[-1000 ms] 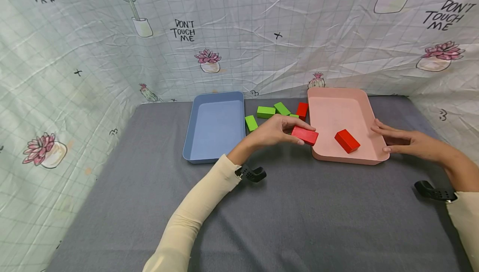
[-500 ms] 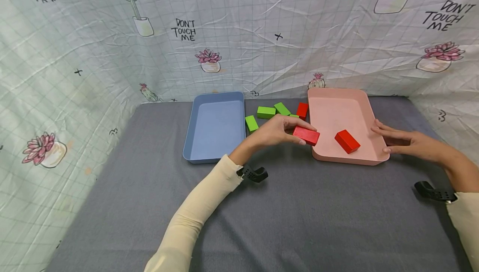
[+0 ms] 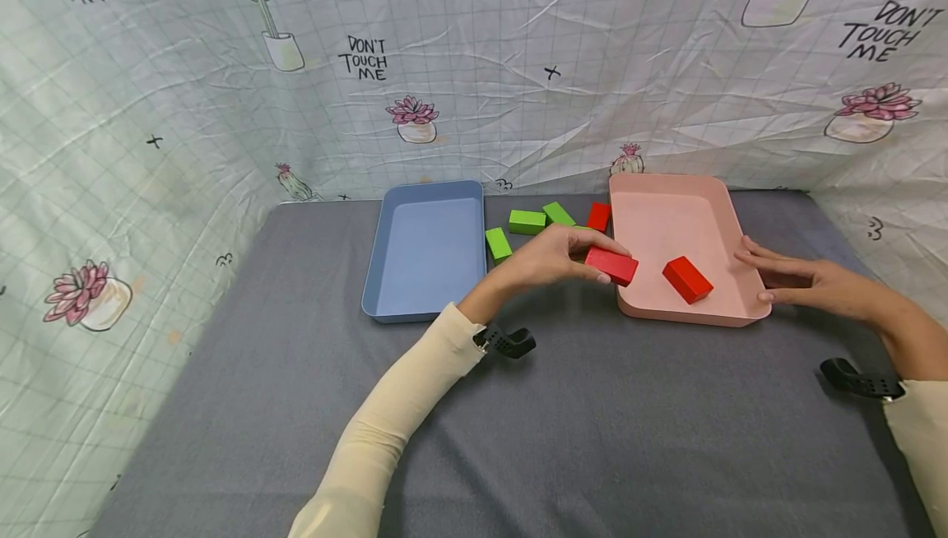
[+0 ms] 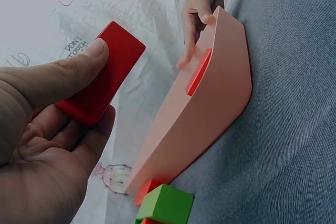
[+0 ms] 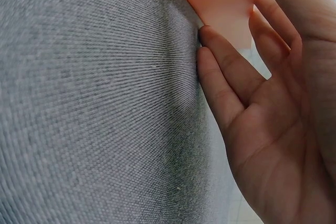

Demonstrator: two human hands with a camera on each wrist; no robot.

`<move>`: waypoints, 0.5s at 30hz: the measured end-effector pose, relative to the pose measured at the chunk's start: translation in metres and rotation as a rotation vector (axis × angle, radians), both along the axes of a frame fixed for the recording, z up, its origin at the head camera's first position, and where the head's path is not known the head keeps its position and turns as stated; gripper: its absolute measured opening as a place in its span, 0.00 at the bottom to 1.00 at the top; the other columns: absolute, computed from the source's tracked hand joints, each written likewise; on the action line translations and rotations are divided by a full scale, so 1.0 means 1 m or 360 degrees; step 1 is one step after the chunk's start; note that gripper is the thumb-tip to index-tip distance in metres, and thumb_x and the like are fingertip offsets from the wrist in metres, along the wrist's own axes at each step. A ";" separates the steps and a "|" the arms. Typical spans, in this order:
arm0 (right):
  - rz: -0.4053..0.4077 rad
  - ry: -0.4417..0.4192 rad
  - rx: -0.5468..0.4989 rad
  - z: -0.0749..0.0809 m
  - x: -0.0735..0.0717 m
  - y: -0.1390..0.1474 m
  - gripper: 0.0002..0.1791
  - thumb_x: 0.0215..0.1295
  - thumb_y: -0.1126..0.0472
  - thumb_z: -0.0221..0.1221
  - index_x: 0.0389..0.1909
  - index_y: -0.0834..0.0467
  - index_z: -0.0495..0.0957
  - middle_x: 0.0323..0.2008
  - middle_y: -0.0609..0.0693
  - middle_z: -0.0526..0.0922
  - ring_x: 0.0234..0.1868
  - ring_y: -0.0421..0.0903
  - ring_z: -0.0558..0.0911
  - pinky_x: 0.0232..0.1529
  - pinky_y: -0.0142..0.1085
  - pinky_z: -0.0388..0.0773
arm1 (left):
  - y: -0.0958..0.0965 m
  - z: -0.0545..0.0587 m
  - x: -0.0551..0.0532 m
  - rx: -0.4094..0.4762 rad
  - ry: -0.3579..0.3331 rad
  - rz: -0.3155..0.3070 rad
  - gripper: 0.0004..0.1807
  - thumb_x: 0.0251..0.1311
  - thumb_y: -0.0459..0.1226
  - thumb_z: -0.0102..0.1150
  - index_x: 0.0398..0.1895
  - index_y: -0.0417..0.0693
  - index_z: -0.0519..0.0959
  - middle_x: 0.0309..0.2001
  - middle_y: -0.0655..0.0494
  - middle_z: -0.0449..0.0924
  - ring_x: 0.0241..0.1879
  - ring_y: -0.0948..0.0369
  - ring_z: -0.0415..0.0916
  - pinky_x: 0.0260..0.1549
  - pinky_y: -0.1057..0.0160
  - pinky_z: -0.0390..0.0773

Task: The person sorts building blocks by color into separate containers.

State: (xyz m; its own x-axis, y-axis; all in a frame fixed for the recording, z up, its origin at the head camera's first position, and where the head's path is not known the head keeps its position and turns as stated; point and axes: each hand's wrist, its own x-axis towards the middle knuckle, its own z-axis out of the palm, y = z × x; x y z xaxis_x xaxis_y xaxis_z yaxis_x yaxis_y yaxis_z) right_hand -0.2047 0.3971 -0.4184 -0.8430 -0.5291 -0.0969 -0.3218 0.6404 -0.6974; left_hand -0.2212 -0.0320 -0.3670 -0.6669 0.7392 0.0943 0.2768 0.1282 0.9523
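Observation:
My left hand (image 3: 550, 258) pinches a red rectangular block (image 3: 611, 266) between thumb and fingers, as the left wrist view also shows. It holds the block in the air at the left rim of a pink tray (image 3: 670, 184). Inside that tray lies a second red block (image 3: 688, 280), set at an angle. At the tray's right side my right hand (image 3: 822, 281) rests with relaxed fingers touching the rim. In the right wrist view, two lower fingers (image 5: 215, 74) lie low by the tray's outer wall, close to the cloth.
A blue tray (image 3: 425, 250) stands to the left. Between the trays lie several green blocks (image 3: 527, 222) and a red block (image 3: 599, 216), partly behind my left hand. The grey cloth (image 3: 592, 439) covers the table, and a printed fabric (image 3: 481, 69) hangs behind.
My left hand has shifted slightly right with the red block, bringing it over the pink tray's left rim. My right hand and both trays have stayed put.

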 end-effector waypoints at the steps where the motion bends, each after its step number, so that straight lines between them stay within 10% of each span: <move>1: -0.0002 -0.0003 0.0001 0.000 0.000 0.000 0.39 0.69 0.65 0.62 0.78 0.51 0.61 0.79 0.27 0.45 0.72 0.17 0.43 0.55 0.11 0.43 | 0.001 0.000 0.000 -0.0010 0.0012 0.0004 0.22 0.59 0.30 0.72 0.58 0.45 0.84 0.42 0.55 0.87 0.41 0.59 0.78 0.37 0.66 0.75; 15: -0.0063 -0.0089 0.0007 0.001 0.001 0.000 0.38 0.71 0.62 0.62 0.79 0.48 0.59 0.78 0.25 0.43 0.71 0.17 0.42 0.69 0.27 0.32 | 0.019 0.002 -0.002 -0.0037 0.0072 -0.0048 0.22 0.60 0.30 0.71 0.59 0.43 0.83 0.46 0.55 0.86 0.42 0.60 0.79 0.40 0.66 0.78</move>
